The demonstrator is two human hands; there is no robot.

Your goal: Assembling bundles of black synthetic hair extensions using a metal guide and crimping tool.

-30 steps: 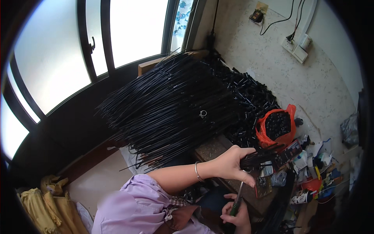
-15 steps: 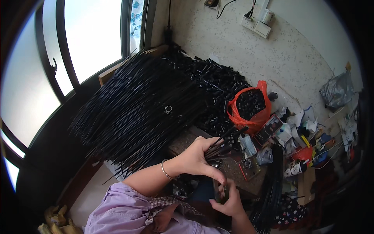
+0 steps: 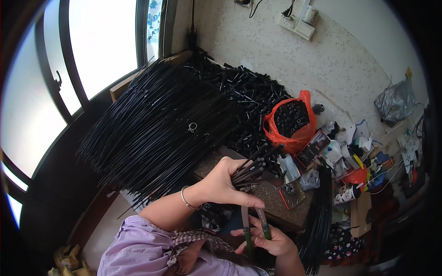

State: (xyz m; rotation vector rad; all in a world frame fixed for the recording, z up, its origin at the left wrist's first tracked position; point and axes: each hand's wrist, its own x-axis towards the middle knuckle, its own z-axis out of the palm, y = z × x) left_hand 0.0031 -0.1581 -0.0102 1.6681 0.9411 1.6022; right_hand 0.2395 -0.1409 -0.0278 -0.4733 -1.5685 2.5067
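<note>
My left hand [image 3: 225, 182] is wrapped round a bunch of short black rods [image 3: 251, 171], whose ends fan out to the right. Its thumb reaches down to the top of a plier-like tool. Below it, my right hand [image 3: 276, 241] grips this pair of pliers [image 3: 265, 231] by two long handles with green lower parts. The handles stand spread apart, with fingers between and around them. The pliers' head is hidden behind my left hand. A large sheaf of long thin black rods [image 3: 156, 133] lies left of both hands, with a wire ring [image 3: 192, 127] on top.
Many short black pieces [image 3: 251, 94] are heaped against the wall. A red plastic bag [image 3: 305, 133] holds more of them. A phone [image 3: 313, 148], a red-edged flat case [image 3: 291, 197] and clutter lie at the right. Long black rods [image 3: 317, 230] hang beside the brown tabletop [image 3: 271, 198].
The pliers' handles have spread from close together to apart, and my right hand has opened wider around them. My left hand still holds the rods. The whole view has shifted slightly.
</note>
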